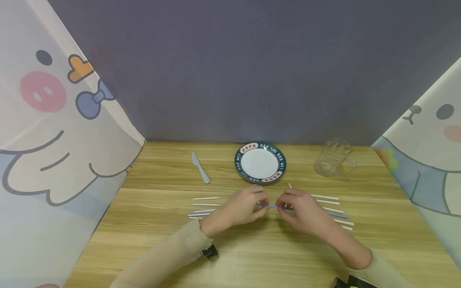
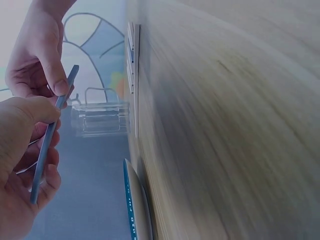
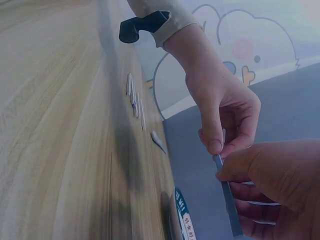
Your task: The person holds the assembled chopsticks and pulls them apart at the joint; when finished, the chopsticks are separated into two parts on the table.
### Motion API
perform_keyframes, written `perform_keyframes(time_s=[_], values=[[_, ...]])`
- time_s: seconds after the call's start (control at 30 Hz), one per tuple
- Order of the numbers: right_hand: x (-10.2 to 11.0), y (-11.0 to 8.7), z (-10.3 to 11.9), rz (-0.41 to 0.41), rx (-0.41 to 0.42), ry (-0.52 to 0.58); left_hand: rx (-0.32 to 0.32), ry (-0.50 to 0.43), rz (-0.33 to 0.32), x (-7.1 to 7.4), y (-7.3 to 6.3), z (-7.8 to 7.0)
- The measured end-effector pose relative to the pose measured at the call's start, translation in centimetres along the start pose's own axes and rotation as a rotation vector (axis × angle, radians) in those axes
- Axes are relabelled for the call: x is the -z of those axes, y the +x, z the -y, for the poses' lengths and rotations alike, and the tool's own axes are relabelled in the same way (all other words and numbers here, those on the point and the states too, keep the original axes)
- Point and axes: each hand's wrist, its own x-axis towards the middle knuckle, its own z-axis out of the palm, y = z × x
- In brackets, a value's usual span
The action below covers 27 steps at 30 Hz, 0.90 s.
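Note:
A thin flat purple-blue stick [image 1: 272, 206] is held level above the table by both hands. My left hand [image 1: 246, 205] pinches it between thumb and fingers from the left, and my right hand [image 1: 302, 210] does so from the right, the two close together. Seen from the left wrist, the stick [image 2: 44, 150] runs across the left fingers and under both thumbs. In the right wrist view the stick [image 3: 229, 200] appears greyish, one end lying along the right fingers. Whether it is one whole piece cannot be told.
Several white sticks and a purple one [image 1: 203, 213] lie left of the hands; a similar group with a purple stick [image 1: 337, 215] lies right. Behind stand a green-rimmed plate [image 1: 260, 163], a knife [image 1: 200, 168] and a clear mug [image 1: 332, 158]. One white stick [image 1: 289, 185] is partly hidden by the right hand.

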Motion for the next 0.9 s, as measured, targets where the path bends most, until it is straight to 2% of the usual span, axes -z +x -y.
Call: perform_keyframes(time_s=[0.3, 0.43, 0.63, 0.8, 0.9], values=[[0.1, 0.0, 0.1, 0.0, 0.018, 0.023, -0.009, 0.0, -0.01, 0.2, -0.2, 0.0], [0.2, -0.3, -0.2, 0.024, -0.001, 0.026, 0.014, -0.003, 0.015, 0.4, -0.6, 0.3], [1.0, -1.5, -1.0, 0.045, -0.08, 0.007, 0.08, -0.033, 0.044, 1.0, -2.1, 1.5], [1.8, -3.2, -2.6, 0.051, -0.128, -0.001, 0.075, -0.102, 0.045, 1.9, -3.7, 2.7], [2.1, -4.4, -3.9, 0.034, -0.129, -0.008, 0.082, -0.14, 0.058, 2.4, -4.9, 3.4]])
